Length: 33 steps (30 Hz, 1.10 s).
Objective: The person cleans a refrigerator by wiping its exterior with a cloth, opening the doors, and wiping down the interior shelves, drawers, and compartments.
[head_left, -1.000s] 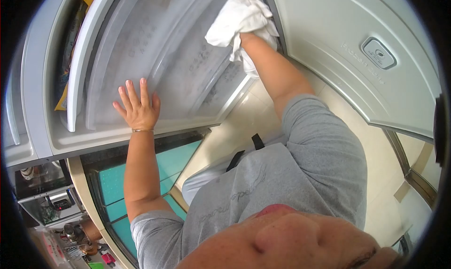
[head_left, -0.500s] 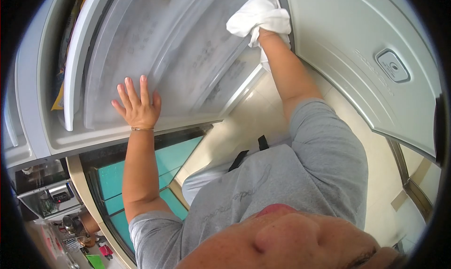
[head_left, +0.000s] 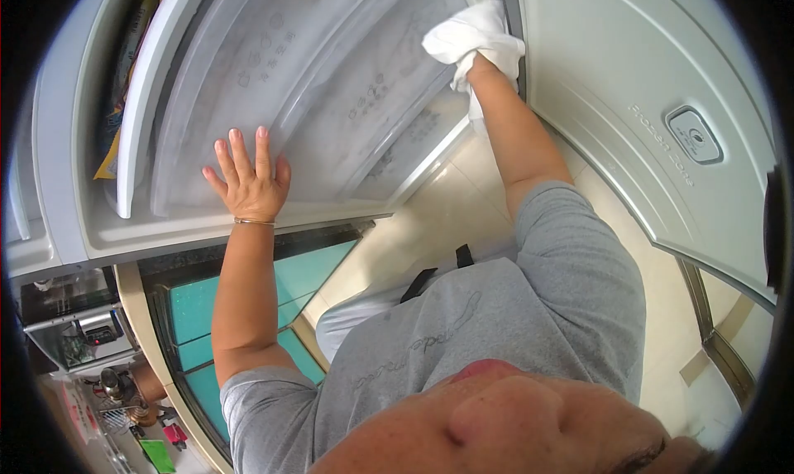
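My left hand point(head_left: 252, 184) rests with spread fingers on the frosted front of a freezer drawer point(head_left: 331, 155), near the freezer's edge. Nothing is in it, and a thin bracelet circles the wrist. On the other side, my right hand point(head_left: 481, 67) is wrapped in a white cloth point(head_left: 473, 35), its fingers mostly hidden by the folds. The cloth touches the freezer's edge beside the open freezer door point(head_left: 595, 69). Faint printed marks show on the drawer fronts.
A white-rimmed compartment point(head_left: 136, 118) at left holds yellow packaging point(head_left: 107, 160). Below stand turquoise cabinet fronts point(head_left: 306, 271) and a counter with kitchen items point(head_left: 124, 391). Pale floor tiles point(head_left: 430, 201) lie between the freezer and my body.
My right hand and the cloth have shifted slightly right and down along the freezer's edge. My left hand stays spread on the drawer front. The view has moved a little.
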### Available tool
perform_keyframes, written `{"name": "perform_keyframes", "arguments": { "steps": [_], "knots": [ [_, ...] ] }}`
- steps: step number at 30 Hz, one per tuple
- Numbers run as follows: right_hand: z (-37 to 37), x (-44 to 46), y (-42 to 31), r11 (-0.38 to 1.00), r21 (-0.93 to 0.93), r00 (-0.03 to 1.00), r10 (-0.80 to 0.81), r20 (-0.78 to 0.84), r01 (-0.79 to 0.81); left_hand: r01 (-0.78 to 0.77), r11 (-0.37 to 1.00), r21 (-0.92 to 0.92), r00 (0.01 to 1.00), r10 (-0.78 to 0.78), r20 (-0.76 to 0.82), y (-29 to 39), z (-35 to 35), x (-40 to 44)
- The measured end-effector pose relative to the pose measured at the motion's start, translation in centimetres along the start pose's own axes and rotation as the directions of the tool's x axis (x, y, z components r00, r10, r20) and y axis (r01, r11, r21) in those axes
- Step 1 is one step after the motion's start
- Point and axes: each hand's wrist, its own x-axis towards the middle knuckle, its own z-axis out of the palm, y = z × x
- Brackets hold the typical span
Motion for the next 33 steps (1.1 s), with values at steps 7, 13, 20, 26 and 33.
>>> {"name": "perform_keyframes", "arguments": {
  "steps": [7, 13, 20, 26, 33],
  "knots": [
    [-0.7, 7.0, -5.6, 0.986, -0.074, 0.988, -0.143, 0.066, 0.148, 0.005, 1.000, 0.014, 1.000, -0.005, 0.016, 0.1, -0.1, 0.2],
    [-1.6, 12.3, -9.3, 0.977, -0.078, 0.978, -0.194, 0.071, 0.199, -0.005, 1.000, 0.000, 1.000, 0.005, -0.028, -0.1, 0.2, 0.1],
    [-2.2, 13.9, -9.9, 0.972, -0.092, 0.975, -0.211, 0.069, 0.217, -0.022, 1.000, -0.006, 0.999, 0.022, -0.041, 0.0, 0.0, 0.1],
    [-2.4, 11.7, -7.7, 0.973, -0.129, 0.979, -0.180, 0.097, 0.192, -0.010, 1.000, -0.005, 1.000, 0.010, 0.006, 0.1, -0.2, 0.2],
    [-3.8, 14.6, -9.7, 0.967, -0.147, 0.977, -0.199, 0.079, 0.209, -0.018, 1.000, 0.013, 1.000, 0.018, 0.005, 0.1, -0.3, 0.2]
  ]
}}
